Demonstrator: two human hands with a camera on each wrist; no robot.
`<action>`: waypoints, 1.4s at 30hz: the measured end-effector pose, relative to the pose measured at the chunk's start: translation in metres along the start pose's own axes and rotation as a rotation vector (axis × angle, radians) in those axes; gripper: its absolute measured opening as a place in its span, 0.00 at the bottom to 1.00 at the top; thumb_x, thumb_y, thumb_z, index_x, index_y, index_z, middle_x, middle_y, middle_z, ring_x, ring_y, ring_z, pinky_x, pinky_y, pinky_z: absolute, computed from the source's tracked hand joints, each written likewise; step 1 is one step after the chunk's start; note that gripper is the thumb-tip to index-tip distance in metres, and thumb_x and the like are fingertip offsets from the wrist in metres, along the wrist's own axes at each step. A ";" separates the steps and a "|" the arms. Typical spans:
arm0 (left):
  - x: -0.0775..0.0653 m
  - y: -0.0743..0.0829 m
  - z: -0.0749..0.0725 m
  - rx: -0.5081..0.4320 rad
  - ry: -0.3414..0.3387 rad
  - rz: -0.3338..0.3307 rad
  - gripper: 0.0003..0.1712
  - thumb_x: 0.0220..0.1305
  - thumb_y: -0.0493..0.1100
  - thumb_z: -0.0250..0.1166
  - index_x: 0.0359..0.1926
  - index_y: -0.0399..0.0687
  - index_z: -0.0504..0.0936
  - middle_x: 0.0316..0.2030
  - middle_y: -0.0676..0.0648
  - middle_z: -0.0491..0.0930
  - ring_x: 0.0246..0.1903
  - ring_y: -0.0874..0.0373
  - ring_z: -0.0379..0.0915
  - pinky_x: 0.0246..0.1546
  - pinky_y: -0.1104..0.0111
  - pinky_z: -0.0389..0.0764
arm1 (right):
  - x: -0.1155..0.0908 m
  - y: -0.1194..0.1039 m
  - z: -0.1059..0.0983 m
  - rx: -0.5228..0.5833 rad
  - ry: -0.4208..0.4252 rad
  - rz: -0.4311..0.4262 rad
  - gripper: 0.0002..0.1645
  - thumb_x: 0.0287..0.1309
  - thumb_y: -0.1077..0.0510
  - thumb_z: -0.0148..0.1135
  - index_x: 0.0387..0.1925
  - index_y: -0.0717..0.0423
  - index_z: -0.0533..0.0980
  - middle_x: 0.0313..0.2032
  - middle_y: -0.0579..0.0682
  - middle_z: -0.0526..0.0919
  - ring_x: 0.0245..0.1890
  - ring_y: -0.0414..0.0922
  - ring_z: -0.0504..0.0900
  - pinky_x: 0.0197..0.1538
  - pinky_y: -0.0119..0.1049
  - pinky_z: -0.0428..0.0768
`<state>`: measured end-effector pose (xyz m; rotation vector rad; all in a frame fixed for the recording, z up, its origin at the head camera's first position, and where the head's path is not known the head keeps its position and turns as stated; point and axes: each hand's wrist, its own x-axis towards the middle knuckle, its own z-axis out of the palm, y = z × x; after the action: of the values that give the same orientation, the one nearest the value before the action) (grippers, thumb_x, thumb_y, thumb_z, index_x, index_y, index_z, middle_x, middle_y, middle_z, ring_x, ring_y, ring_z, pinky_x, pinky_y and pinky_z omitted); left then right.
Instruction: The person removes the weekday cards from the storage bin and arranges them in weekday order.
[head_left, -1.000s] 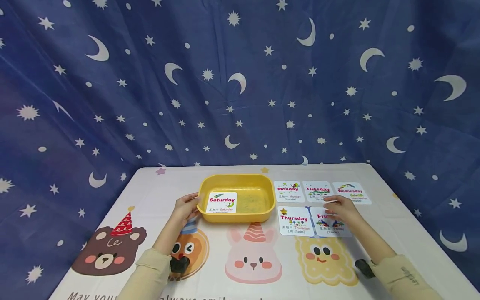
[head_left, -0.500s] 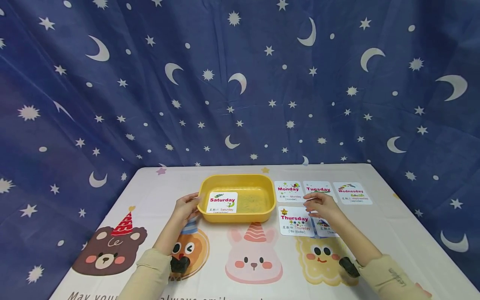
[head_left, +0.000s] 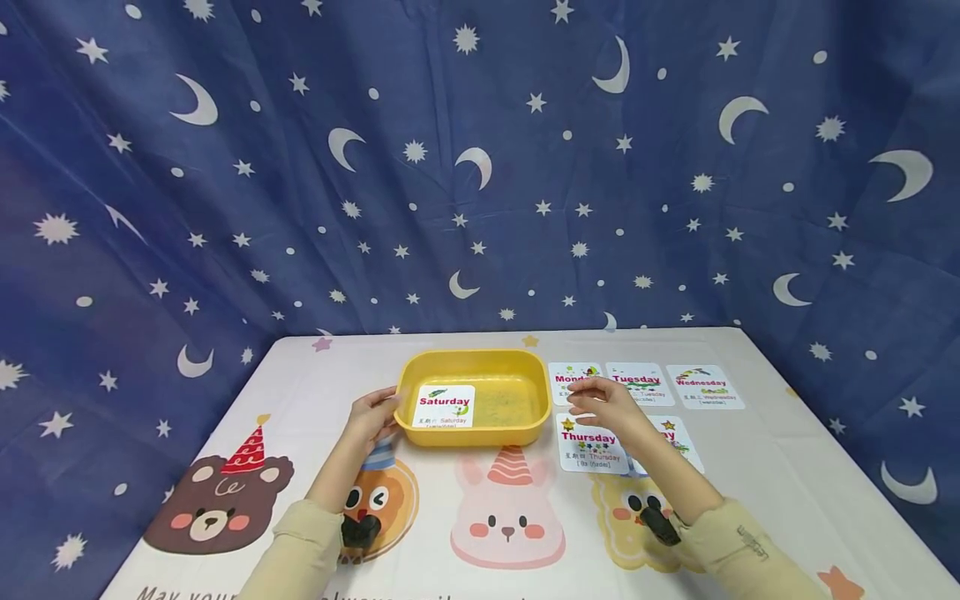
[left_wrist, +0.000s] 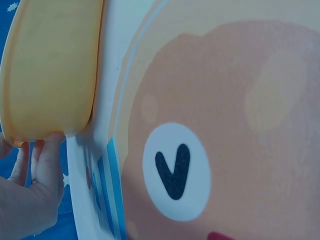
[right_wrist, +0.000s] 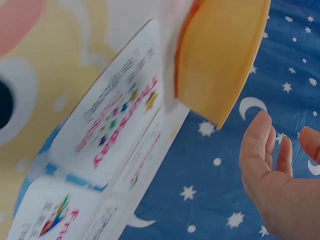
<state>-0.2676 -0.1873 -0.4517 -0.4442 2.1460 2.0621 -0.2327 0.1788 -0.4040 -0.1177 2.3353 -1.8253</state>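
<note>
Here, the right hand point(head_left: 609, 406) overlaps Monday's card point(head_left: 572, 372) beside the tray point(head_left: 474, 437).

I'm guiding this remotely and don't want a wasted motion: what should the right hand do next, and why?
Probably bring the right hand left over the yellow tray and pinch the Saturday card. That hand looks free and is close to the tray; the Saturday card is the only one visible in it; and the left hand holds the tray's left end.
</note>
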 end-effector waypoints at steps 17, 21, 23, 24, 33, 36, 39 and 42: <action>-0.002 0.001 -0.001 0.008 0.022 -0.002 0.25 0.69 0.38 0.53 0.65 0.35 0.65 0.51 0.37 0.70 0.34 0.61 0.77 0.34 0.74 0.84 | 0.021 -0.015 0.043 0.041 -0.097 -0.004 0.21 0.64 0.64 0.52 0.55 0.72 0.68 0.50 0.67 0.77 0.42 0.47 0.83 0.52 0.44 0.82; -0.001 0.001 -0.002 0.012 0.027 -0.007 0.25 0.69 0.38 0.52 0.65 0.36 0.64 0.52 0.37 0.69 0.34 0.62 0.77 0.34 0.74 0.84 | 0.026 -0.017 0.053 0.052 -0.122 0.008 0.21 0.64 0.63 0.52 0.56 0.71 0.68 0.52 0.69 0.76 0.47 0.55 0.81 0.52 0.43 0.82; 0.000 0.001 -0.002 0.016 0.032 -0.005 0.25 0.69 0.38 0.52 0.65 0.36 0.65 0.53 0.37 0.69 0.34 0.62 0.77 0.34 0.74 0.84 | 0.029 -0.017 0.057 0.049 -0.124 0.008 0.21 0.64 0.63 0.52 0.56 0.72 0.68 0.53 0.70 0.75 0.49 0.57 0.80 0.52 0.44 0.82; 0.000 0.001 -0.002 0.014 0.031 -0.003 0.25 0.69 0.38 0.52 0.65 0.36 0.65 0.53 0.37 0.69 0.34 0.62 0.77 0.35 0.74 0.84 | 0.031 -0.018 0.058 0.046 -0.122 0.010 0.21 0.64 0.63 0.52 0.56 0.72 0.68 0.53 0.70 0.75 0.49 0.58 0.80 0.52 0.44 0.82; 0.001 0.002 -0.001 0.003 0.026 0.004 0.25 0.69 0.37 0.52 0.64 0.35 0.65 0.50 0.37 0.71 0.33 0.62 0.77 0.35 0.73 0.84 | 0.034 -0.031 0.073 0.062 -0.150 0.045 0.19 0.64 0.64 0.50 0.53 0.73 0.70 0.51 0.70 0.75 0.46 0.57 0.81 0.53 0.45 0.81; 0.001 0.003 0.000 -0.002 0.023 0.003 0.25 0.69 0.37 0.52 0.65 0.35 0.65 0.51 0.37 0.70 0.32 0.63 0.77 0.35 0.73 0.84 | 0.028 -0.044 0.079 0.051 -0.148 0.083 0.19 0.64 0.66 0.49 0.53 0.73 0.69 0.52 0.70 0.75 0.41 0.50 0.83 0.55 0.46 0.80; 0.000 0.004 0.000 -0.005 0.017 0.010 0.25 0.69 0.37 0.52 0.64 0.34 0.65 0.52 0.35 0.70 0.33 0.63 0.78 0.36 0.72 0.84 | 0.044 -0.036 0.089 0.029 -0.114 0.149 0.19 0.66 0.65 0.49 0.56 0.71 0.68 0.52 0.67 0.76 0.38 0.45 0.83 0.55 0.45 0.80; -0.001 0.004 0.001 -0.004 0.014 0.013 0.25 0.69 0.37 0.53 0.64 0.34 0.65 0.53 0.34 0.70 0.33 0.62 0.79 0.36 0.72 0.85 | 0.062 -0.016 0.092 0.063 -0.120 0.112 0.19 0.64 0.63 0.53 0.54 0.67 0.70 0.48 0.62 0.80 0.37 0.45 0.84 0.50 0.41 0.83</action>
<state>-0.2679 -0.1860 -0.4471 -0.4477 2.1587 2.0770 -0.2771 0.0764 -0.4152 -0.0836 2.1569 -1.7844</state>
